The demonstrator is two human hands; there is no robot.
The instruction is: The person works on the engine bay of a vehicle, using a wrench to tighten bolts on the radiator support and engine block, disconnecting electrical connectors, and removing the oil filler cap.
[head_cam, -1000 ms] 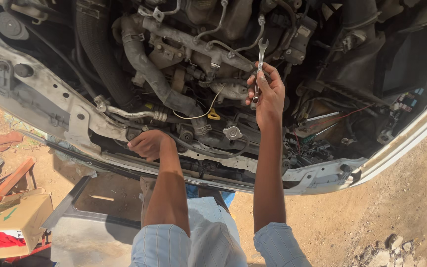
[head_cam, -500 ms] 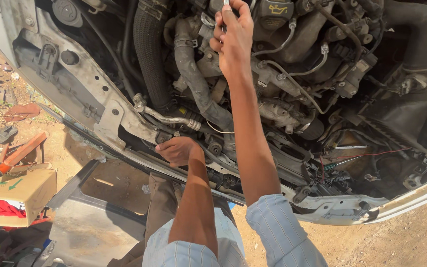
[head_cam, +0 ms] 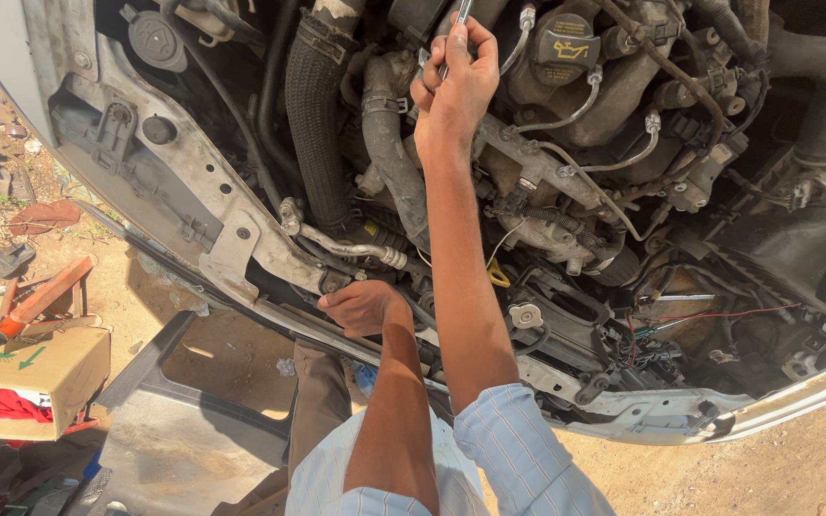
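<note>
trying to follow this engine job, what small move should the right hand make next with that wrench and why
Probably seat the wrench on its fastener: the right hand grips it deep among the hoses, its head out of view, while the left hand braces on the front frame.

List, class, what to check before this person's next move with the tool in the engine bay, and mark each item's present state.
1. Right hand closed firmly on the metal tool: ok.
2. Tool's working end seated: cannot tell, out of frame.
3. Left hand braced on the front frame: ok.
4. Right forearm free of the black hose: ok.
5. Oil cap in place: ok.
</note>
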